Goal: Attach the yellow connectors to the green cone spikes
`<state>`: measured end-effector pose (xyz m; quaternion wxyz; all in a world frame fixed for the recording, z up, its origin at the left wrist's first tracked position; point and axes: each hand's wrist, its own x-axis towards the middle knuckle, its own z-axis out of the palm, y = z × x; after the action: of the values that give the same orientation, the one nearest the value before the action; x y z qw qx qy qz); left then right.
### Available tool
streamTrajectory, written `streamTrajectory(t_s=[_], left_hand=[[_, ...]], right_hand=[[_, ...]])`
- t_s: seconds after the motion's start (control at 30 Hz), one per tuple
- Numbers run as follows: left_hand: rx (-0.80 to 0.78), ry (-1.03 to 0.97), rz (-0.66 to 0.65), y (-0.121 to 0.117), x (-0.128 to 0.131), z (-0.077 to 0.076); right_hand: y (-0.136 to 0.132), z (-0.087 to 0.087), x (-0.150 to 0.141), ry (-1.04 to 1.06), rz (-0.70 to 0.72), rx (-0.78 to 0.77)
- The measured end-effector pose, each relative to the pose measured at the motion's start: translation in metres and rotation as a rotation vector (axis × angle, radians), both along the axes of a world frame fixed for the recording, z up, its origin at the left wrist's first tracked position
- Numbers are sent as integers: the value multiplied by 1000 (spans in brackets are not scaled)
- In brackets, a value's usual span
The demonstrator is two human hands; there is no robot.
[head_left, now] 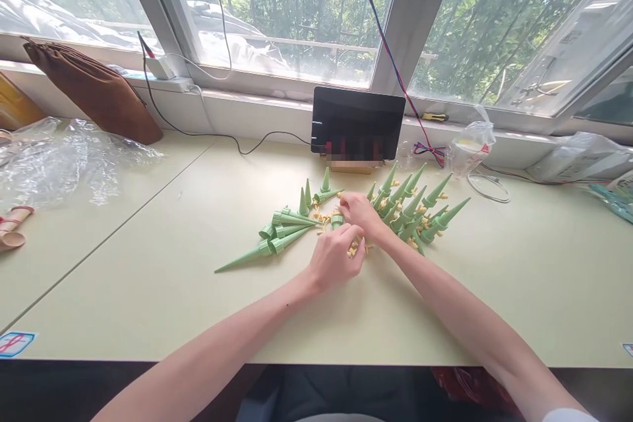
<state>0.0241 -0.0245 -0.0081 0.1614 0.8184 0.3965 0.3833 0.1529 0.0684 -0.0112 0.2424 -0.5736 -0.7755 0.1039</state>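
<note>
My left hand (337, 254) is closed, fingers curled together beside a few small yellow plastic pieces (352, 250). Whatever it pinches is hidden. Just beyond it, my right hand (363, 214) has its fingertips drawn together at the edge of the yellow pieces, and I cannot make out what is in them. A short green ribbed part (337, 219) shows between the two hands; I cannot tell whether either touches it. To the left lie several hollow green plastic spikes (289, 241), with a few standing point up behind. On the right, many green spikes with yellow pieces fitted (410, 211) stand clustered.
A dark tablet (359, 122) stands at the back on a small support, with a black cable (198, 135) running left. Clear plastic wrap (74, 161) and a brown bag (93, 92) are at the left. A bagged cup (469, 148) and a white cable (489, 186) lie back right.
</note>
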Motion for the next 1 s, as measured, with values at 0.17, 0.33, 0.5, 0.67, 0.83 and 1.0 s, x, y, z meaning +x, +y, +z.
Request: streamTrajectory(t_s=[0.17, 0.33, 0.5, 0.67, 0.83, 1.0], left_hand=[[20, -52, -30, 0, 0, -2], [42, -146, 16, 6, -3, 0], [28, -261, 127, 16, -8, 3], [-12, -301, 176, 26, -12, 4], [1, -234, 100, 27, -15, 6], [24, -203, 45, 28, -16, 7]], right_hand=[[-14, 10, 2, 41, -5, 61], [-42, 16, 14, 146, 15, 134], [-61, 5, 28, 206, 80, 241], [-70, -6, 32, 318, 122, 329], [-76, -6, 27, 363, 189, 365], [-77, -3, 24, 380, 210, 408]])
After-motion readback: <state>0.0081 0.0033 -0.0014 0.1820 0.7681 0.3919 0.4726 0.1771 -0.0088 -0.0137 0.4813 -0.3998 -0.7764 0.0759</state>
